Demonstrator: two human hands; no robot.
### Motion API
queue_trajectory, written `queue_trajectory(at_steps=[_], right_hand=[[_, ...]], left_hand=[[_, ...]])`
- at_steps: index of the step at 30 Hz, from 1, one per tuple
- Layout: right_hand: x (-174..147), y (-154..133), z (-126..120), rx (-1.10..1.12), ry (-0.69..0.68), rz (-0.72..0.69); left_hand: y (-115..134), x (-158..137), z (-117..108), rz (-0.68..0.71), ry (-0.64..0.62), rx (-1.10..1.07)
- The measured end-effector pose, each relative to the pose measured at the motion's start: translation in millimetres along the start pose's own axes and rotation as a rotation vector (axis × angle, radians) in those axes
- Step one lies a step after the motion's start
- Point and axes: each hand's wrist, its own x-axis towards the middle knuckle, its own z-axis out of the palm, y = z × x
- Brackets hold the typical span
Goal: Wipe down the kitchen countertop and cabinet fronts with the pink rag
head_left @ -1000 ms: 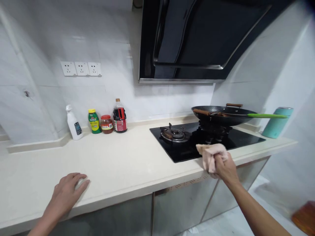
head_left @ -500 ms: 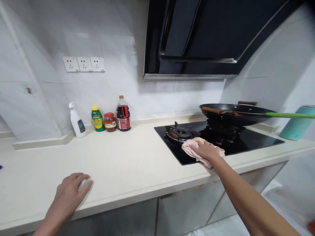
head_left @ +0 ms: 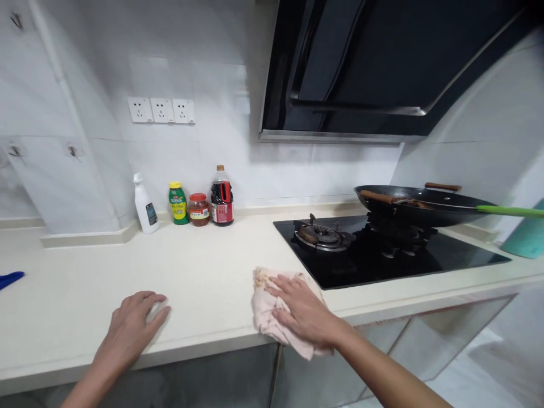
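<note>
My right hand presses a pale pink cloth onto the countertop, left of the stove's front corner. Its fingers lie spread over the fabric, and part of the cloth droops over the counter's front edge. A yellowish stain shows at the cloth's far left corner. My left hand rests near the front edge further left, fingers loosely curved and thumb apart, holding nothing. The black glass stove lies just beyond the right hand, with its bare left burner in view.
A black wok sits on the right burner, a green-handled utensil across it. Along the wall stand a white spray bottle, green bottle, red-lidded jar and dark sauce bottle. A range hood hangs above.
My right hand has moved left and nearer with the cloth, off the stove and onto the countertop. The left hand stays by the front edge, and the view has shifted slightly left.
</note>
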Motion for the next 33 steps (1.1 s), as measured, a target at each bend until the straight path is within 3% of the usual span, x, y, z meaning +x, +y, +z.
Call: queue_trajectory(at_steps=[5,9,15,19,23,26,28,33], right_hand=[[-23.7,14.3,13.2,-0.111,0.093,0.182],[-7.4,36.3,12.7,-0.205,0.113,0.191],[92.7,62.0,5.0,-0.310,0.006,0.349],[168.2,84.3,7.5,-0.302,0.020,0.424],[236.0,96.3,11.4,-0.263,0.060,0.492],[282.6,82.6,19.7,-0.227,0.073,0.537],[311.2,58.0,29.2,-0.201,0.064,0.520],[368.7,-45.8,59.5,-0.138,-0.004,0.326]], left_hand=[[1.3,-4.2,0.3,0.012,0.030,-0.012],[2.3,-7.7,3.6,0.047,0.064,0.015],[-4.2,-11.6,12.9,0.167,0.195,0.015],[-5.8,-14.9,18.1,0.258,0.285,0.024],[-1.4,-16.5,16.7,0.283,0.296,0.061],[2.8,-15.7,10.7,0.309,0.300,0.073],[4.6,-15.1,7.1,0.330,0.310,0.058],[7.2,-19.3,8.4,0.324,0.387,-0.031]])
